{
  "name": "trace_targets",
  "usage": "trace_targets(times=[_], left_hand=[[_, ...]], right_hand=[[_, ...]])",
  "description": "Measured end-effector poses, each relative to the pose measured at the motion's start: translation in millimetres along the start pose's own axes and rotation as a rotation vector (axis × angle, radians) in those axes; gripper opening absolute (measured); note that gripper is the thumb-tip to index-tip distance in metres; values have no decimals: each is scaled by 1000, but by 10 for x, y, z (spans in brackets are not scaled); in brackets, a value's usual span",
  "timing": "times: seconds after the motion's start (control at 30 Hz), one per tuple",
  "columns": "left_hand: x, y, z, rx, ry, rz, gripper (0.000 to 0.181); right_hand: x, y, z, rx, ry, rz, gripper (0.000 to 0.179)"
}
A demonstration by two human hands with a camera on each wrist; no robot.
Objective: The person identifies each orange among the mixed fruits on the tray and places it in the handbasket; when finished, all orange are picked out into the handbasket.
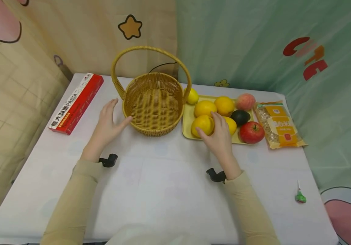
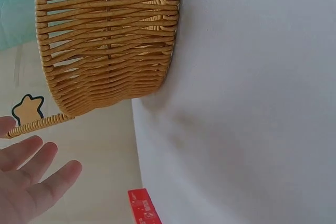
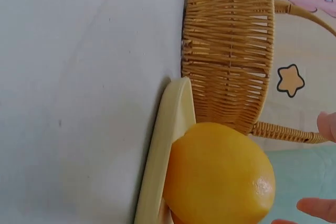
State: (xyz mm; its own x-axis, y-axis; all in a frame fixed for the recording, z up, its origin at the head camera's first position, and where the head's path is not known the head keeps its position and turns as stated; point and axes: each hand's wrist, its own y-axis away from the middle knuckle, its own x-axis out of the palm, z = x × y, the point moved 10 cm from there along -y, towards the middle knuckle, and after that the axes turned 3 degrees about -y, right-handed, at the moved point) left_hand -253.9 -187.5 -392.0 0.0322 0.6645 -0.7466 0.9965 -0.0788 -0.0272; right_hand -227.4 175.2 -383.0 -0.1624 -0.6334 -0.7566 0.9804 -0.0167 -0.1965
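A wicker basket (image 1: 154, 131) with a tall arched handle stands at the back middle of the table, nothing inside it. My left hand (image 1: 106, 126) hovers by its left side, thumb and fingers spread, holding nothing; in the left wrist view the fingers (image 2: 55, 182) show near the handle. To the basket's right lies a pale yellow tray (image 1: 186, 132) of fruit. Over its front left corner is my right hand (image 1: 219, 136), fingers apart above a yellow-orange fruit (image 1: 200, 125). In the right wrist view a gap shows between that fruit (image 3: 220, 177) and the fingertips (image 3: 317, 208).
Also on the tray are a red apple (image 1: 252, 132), a dark green fruit (image 1: 240, 117), a peach (image 1: 245, 101) and several yellow fruits. A bag of grain (image 1: 277, 126) lies right of it, a lollipop (image 1: 300, 196) nearer. At the far left lies a red pasta box (image 1: 80, 105).
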Motion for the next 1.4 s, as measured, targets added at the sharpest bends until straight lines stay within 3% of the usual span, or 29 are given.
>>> trace_targets(times=[0.17,0.3,0.53,0.8,0.93,1.2,1.4], left_hand=[[63,-48,23,-14,53,8,85],[121,-87,75,-65,85,15,82],[243,-189,160,-132,247,12,66],[295,-197,248,-222,357,-24,66],[312,-177,271,-252,388,-38,68],[330,-107,251,-238,366,-65,67],[318,-64,198,-200,345,-77,65]], right_hand=[[48,6,-47,64,-28,-43,74],[94,12,-62,106,-72,-56,72],[209,-2,-111,203,-138,-56,74],[456,-50,-134,271,-145,23,79],[522,-87,-136,281,-170,18,81],[567,-93,-229,350,-277,-8,80],[534,-86,-236,323,-305,-48,79]])
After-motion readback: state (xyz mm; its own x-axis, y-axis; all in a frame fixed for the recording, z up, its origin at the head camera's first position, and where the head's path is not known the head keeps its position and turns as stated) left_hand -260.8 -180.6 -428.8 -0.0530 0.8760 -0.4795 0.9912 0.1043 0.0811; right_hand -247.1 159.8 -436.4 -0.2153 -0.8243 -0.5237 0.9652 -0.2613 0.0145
